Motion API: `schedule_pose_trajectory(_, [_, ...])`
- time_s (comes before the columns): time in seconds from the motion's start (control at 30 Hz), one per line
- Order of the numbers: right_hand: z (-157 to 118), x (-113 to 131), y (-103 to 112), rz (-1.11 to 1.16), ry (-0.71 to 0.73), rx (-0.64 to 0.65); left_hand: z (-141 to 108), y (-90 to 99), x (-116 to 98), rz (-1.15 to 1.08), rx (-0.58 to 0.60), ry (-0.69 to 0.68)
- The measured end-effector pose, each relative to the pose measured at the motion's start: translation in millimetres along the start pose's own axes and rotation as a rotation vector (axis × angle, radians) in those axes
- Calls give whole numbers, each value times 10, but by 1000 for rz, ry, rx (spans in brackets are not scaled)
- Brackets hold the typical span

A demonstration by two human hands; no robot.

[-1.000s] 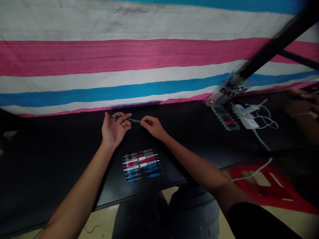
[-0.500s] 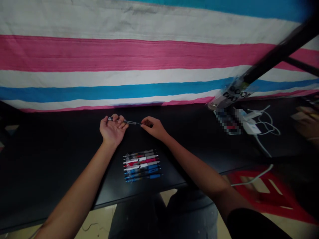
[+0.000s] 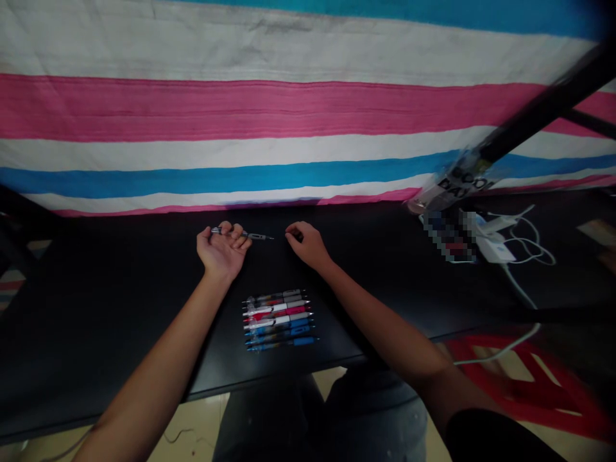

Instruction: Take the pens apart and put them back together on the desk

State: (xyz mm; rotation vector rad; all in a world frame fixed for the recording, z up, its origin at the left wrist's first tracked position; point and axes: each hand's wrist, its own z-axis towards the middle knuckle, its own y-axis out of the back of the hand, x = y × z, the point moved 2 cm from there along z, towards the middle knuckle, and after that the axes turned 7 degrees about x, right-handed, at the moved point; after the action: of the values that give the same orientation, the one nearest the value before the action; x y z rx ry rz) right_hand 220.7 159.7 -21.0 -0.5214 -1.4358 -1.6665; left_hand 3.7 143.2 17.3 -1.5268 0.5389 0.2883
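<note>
My left hand (image 3: 224,249) lies palm up over the black table, its fingers curled round a grey pen (image 3: 257,236) whose tip points right. To the right of that tip, a small gap away, my right hand (image 3: 308,244) has thumb and fingertips pressed together; whatever they may hold is too small to make out. Nearer the front edge, several pens (image 3: 279,319) lie side by side in a row, black, white, red and blue, with clear plastic at their left ends.
A striped cloth (image 3: 289,109) hangs behind the black table (image 3: 120,308). At the right are a black post (image 3: 534,109), a white power strip (image 3: 495,247) with cables and a blurred-out item. A red stool (image 3: 520,385) stands below the table at the right.
My right hand has moved right, away from the pen tip it was touching or nearly touching. My left hand still holds the pen. The other person's hand at the right edge has mostly left the view.
</note>
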Motion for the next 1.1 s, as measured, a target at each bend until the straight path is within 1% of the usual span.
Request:
schedule_pose_trajectory(0.27, [9,-14,21,19,-8,19,-10,-27,-8,46,-44,-4])
schedule_pose_trajectory(0.47, [29,-53,-35,30,-14,20,-6,-22,-13,35,-28,8])
schedule_pose_trajectory(0.53, [60,-97,33,46,-28,24,3,-17,-15,34,-29,9])
schedule_pose_trajectory(0.57, [71,-135,120,46,-33,16,9,-14,-16,36,-34,11])
schedule_pose_trajectory(0.6, [74,-186,251,31,-37,-4,15,-11,-17,39,-42,13])
schedule_pose_trajectory(0.63, [62,-249,428,-12,-32,-48,21,-7,-18,41,-53,14])
schedule_pose_trajectory(0.7, [-26,-423,892,-179,-45,-154,32,0,-18,42,-72,13])
schedule_pose_trajectory(0.73, [-108,-535,1153,-295,-83,-180,36,2,-19,41,-74,10])
schedule_pose_trajectory(0.77, [-214,-661,1420,-423,-147,-195,40,3,-19,40,-73,7])
schedule_pose_trajectory(0.83, [-487,-935,1934,-670,-342,-237,45,3,-21,38,-65,0])
schedule_pose_trajectory(0.9, [-784,-1201,2362,-846,-558,-290,46,2,-26,36,-65,-6])
schedule_pose_trajectory(0.97, [-1013,-1420,2664,-939,-707,-301,46,5,-31,38,-72,-9])
schedule_pose_trajectory(1.0, [-1082,-1508,2769,-960,-746,-286,47,8,-32,41,-76,-7])
schedule_pose_trajectory(1.03, [-1118,-1582,2845,-963,-768,-258,49,12,-33,45,-80,-3])
schedule_pose_trajectory(1.1, [-1107,-1694,2927,-936,-796,-186,53,21,-32,50,-83,6])
